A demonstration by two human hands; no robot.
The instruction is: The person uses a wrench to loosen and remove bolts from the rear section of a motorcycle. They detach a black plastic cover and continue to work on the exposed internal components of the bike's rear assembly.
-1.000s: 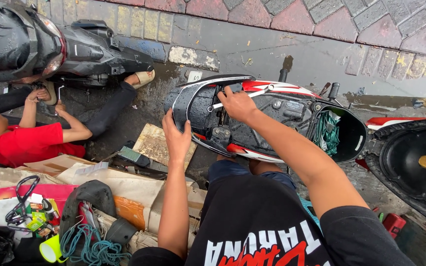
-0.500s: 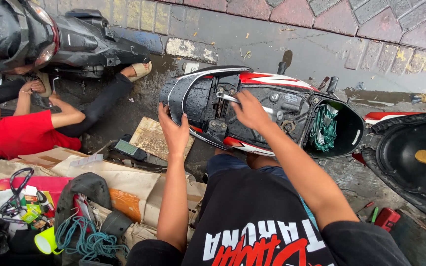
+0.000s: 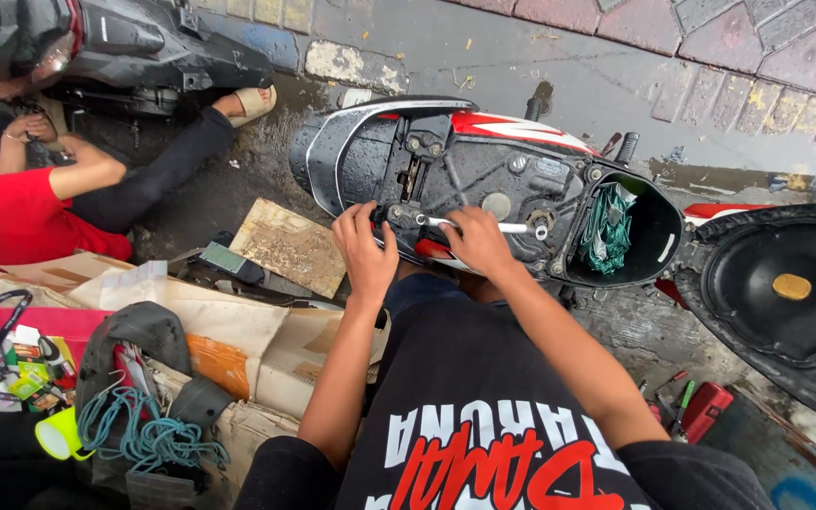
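Right hand (image 3: 479, 244) grips a silver tool (image 3: 484, 225), shaft running past the fingers over the scooter (image 3: 521, 179). Left hand (image 3: 363, 253) clasps the scooter's near edge. Scooter: black, wet, seat raised.

Roadside motorbike repair spot, outdoors on wet pavement. Opened scooter (image 3: 484, 189) at 12 o'clock, seat (image 3: 786, 293) flipped up at 3 o'clock, body panels off. Brick paving (image 3: 729, 57) and painted curb (image 3: 332, 61) along the top. Second scooter (image 3: 96, 42) at 10 o'clock with another person in a red shirt (image 3: 11, 222) working on the ground. Flattened cardboard (image 3: 229, 326), coiled cord (image 3: 144, 434) and loose tools (image 3: 682, 406) spread on the ground at 6 to 8 o'clock.
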